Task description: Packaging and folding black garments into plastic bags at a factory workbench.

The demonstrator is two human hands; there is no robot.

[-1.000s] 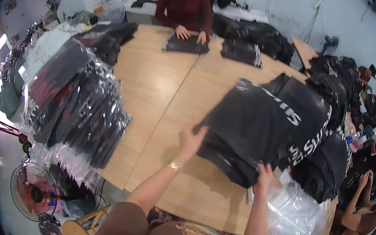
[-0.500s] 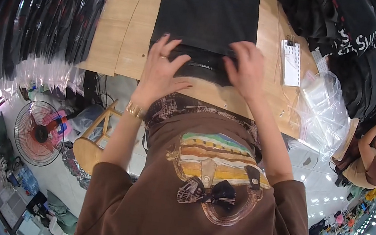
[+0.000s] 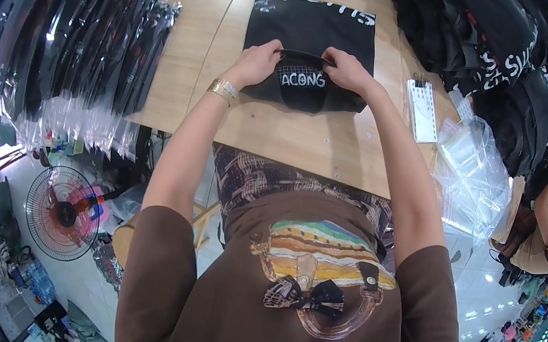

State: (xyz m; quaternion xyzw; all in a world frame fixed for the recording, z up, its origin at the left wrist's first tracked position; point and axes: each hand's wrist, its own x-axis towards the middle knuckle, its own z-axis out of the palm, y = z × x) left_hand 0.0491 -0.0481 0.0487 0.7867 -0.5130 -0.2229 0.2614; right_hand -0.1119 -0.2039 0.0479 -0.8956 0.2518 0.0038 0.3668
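Observation:
A folded black shirt with white lettering lies on the wooden table in front of me. Its near part is turned over, and a curved edge stands up slightly between my hands. Below that edge shows a dark patch with a white grid and pale letters. My left hand, with a gold band at the wrist, is closed on the left end of the raised edge. At the right end of the same edge, my right hand pinches the cloth between thumb and fingers.
Bagged black garments are stacked at the left. Black clothes heap up at the far right, above a white card with a clip and clear plastic bags. A fan stands lower left. Another person is at right.
The shirt's near part has been folded over, so the bundle is shorter and lies farther from the table edge. My hands moved from spread fingers over the cloth to gripping its edge.

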